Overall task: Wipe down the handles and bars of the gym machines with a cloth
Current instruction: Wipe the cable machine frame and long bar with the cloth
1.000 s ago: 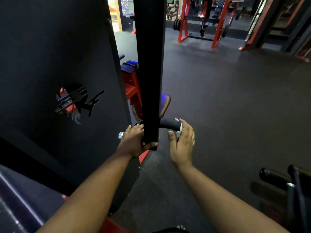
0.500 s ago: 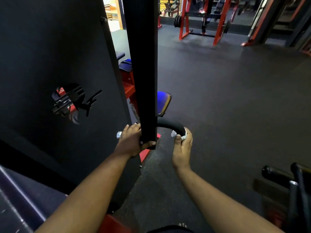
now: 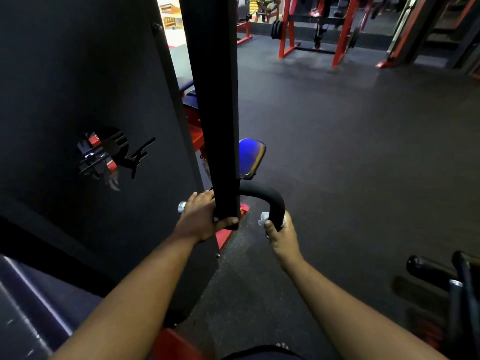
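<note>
Dark gym floor (image 3: 350,165), right hand (image 3: 284,236) gripping white cloth (image 3: 264,218) around curved handle (image 3: 272,201), left hand (image 3: 201,220) clasping black upright bar (image 3: 213,100)

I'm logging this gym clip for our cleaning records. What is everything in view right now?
curved padded handle: one, black, centre, beside the post
cloth: one, white, wrapped round the handle's end
upright post: one, black, centre
side panel: one, black with cut-out logo, left
seat pad: one, blue, behind the post
rack: one, red, far back
floor: dark rubber
left hand: grips the post's lower end
right hand: grips cloth and handle
</note>
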Available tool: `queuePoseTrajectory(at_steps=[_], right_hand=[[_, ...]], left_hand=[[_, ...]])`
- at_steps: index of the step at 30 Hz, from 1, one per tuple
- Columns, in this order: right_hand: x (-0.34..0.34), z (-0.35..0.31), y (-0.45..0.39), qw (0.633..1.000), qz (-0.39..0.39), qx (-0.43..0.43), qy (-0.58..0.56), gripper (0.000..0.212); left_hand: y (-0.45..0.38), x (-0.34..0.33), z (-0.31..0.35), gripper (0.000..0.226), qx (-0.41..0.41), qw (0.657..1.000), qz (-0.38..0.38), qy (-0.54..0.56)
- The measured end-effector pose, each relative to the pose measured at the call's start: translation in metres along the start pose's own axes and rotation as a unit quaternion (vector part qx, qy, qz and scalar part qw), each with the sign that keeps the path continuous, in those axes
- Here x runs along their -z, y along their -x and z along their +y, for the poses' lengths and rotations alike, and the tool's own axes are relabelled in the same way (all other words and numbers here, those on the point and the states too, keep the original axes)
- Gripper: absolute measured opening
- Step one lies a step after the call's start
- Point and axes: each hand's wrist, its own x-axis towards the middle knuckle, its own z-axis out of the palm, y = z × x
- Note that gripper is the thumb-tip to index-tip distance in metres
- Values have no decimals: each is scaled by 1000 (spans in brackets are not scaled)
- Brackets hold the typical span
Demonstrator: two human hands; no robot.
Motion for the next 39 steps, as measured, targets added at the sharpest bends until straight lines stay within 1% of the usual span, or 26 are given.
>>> queuePoseTrajectory(at_steps=[1,2,3,5,7,9,10,12,13,15,17,19,21,23,25,26,28,29,31,33,35,37,39], right_hand=[[3,-5,-2,1000,-10,-2,7,90],[6,-11,-6,1000,-23,-5,13,93],[10,-19,-12,999,-32,-2,17,92],[15,-38,-21,999,-36,15,19,76],[18,-52,-24,998,-44,47,12,62],[17,-56,-18,995,-48,79,31,58],[17,-50,-14,995,-47,78,45,59],[16,-30,-2,996,-50,49,62,62],[16,-18,3,995,-56,35,72,60],[15,0,11,994,-64,0,84,47],[14,3,13,995,-66,-33,62,38],[11,-10,6,998,-42,-35,18,33],[7,-30,-2,1000,4,5,-9,30],[2,-51,-4,997,37,58,-18,30],[-1,-52,0,995,40,91,-9,40],[-1,-44,4,995,36,91,12,46],[0,-22,12,997,20,58,53,53],[2,-9,15,998,11,29,62,50],[5,3,19,997,2,0,74,39],[8,2,14,998,-5,-20,55,33],[12,-11,4,999,-11,-35,23,34],[17,-28,-7,999,-37,-26,-23,33],[24,-39,-17,997,-65,-14,-45,33]], left_hand=[[0,0,0,106,2,1000,-1,1],[0,1,1,101,5,1000,-1,3],[0,1,2,95,6,1000,2,5],[0,0,3,88,6,1000,6,4],[1,-1,3,88,4,1000,7,1],[0,-1,2,88,5,1000,6,2],[0,-1,1,89,6,1000,4,1],[-1,-3,0,87,5,1000,5,-3],[-1,-4,0,86,4,1000,8,-4],[0,-3,1,85,4,1000,10,3],[1,-4,1,85,6,1000,8,4],[1,-5,1,85,7,1000,6,-1],[0,-7,-1,86,11,1000,7,5],[-2,-8,-2,87,10,1000,6,2],[-3,-8,-2,88,9,1000,6,-1],[-3,-7,-3,88,11,1000,6,1],[-3,-7,-3,89,12,1000,9,4],[-3,-7,-3,90,12,1000,10,4],[-2,-7,-3,91,14,1000,10,5],[-1,-6,-2,91,15,1000,5,4],[-1,-5,-1,89,9,1000,1,3],[-1,-4,-1,88,6,1000,1,4],[-1,-3,0,88,4,1000,2,2]])
